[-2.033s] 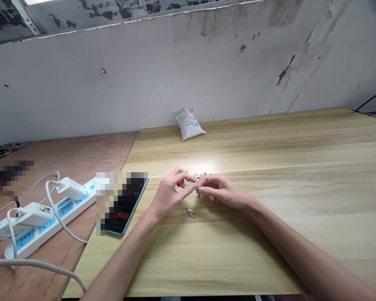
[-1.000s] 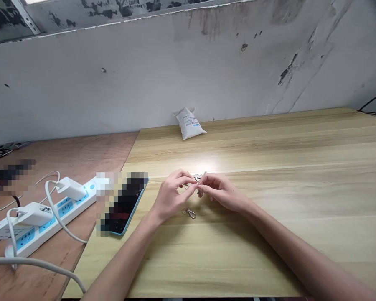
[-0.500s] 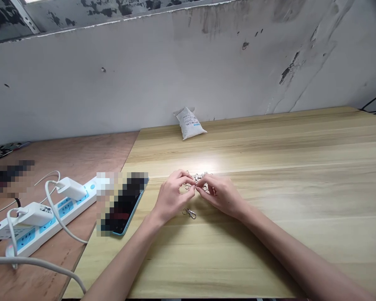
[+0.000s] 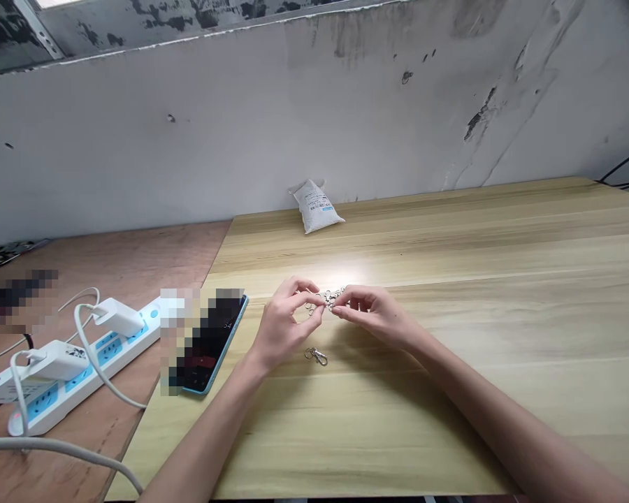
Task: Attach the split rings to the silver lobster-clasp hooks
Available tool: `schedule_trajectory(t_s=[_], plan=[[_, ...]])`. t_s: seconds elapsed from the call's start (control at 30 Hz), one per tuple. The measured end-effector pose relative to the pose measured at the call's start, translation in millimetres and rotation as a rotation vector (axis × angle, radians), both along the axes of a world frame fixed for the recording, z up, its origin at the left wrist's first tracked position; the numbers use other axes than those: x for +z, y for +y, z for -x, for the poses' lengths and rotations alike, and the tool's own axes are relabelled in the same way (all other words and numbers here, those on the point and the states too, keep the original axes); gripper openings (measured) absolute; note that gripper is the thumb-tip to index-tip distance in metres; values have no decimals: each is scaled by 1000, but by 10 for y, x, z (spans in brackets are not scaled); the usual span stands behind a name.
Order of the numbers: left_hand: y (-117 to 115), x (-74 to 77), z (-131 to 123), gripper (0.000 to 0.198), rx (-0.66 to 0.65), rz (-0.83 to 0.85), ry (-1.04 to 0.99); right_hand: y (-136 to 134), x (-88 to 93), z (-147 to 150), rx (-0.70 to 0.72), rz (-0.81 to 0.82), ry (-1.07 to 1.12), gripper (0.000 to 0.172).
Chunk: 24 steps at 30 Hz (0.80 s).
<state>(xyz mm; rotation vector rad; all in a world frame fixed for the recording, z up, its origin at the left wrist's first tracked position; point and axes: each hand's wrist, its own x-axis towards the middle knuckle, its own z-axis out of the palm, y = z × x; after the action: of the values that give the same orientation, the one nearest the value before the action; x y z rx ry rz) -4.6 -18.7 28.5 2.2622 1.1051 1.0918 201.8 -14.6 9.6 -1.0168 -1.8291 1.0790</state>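
Pinching small silver metal hardware [image 4: 328,305] between left hand [image 4: 287,318] and right hand [image 4: 376,316]
Having one ringed silver metal clasp [image 4: 317,355] lying nearby on pale wooden tabletop [image 4: 476,279]; spacing two hands wider than earlier.

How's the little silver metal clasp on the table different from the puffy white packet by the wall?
The small silver metal clasp is much smaller than the puffy white printed packet. The clasp has a ring and a hook; the packet is pillow-shaped. The clasp lies near the left hand; the packet sits by the wall. Both rest on the wooden table.
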Motion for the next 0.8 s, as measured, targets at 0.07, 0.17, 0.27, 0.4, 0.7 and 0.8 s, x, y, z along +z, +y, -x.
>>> schedule_trajectory(t_s=[0.07, 0.17, 0.27, 0.4, 0.7, 0.8], plan=[[0, 3, 3, 11, 9, -20, 16, 7, 8, -22, -25, 34, 40, 26], [0, -15, -2, 11, 28, -45, 78, -2, 3, -11, -47, 42, 109, 26], [1, -52, -11, 12, 54, -65, 162, -23, -20, 39, -46, -66, 104, 21], [9, -80, -4, 12, 86, -60, 201, -62, -18, 90, -10, -213, 49, 16], [34, -38, 23, 11, 125, -92, 124, -122, 51, 72, -117, -158, 22, 22], [15, -27, 2, 11, 62, -150, 90, -90, 9, 95, -74, -53, 44, 26]])
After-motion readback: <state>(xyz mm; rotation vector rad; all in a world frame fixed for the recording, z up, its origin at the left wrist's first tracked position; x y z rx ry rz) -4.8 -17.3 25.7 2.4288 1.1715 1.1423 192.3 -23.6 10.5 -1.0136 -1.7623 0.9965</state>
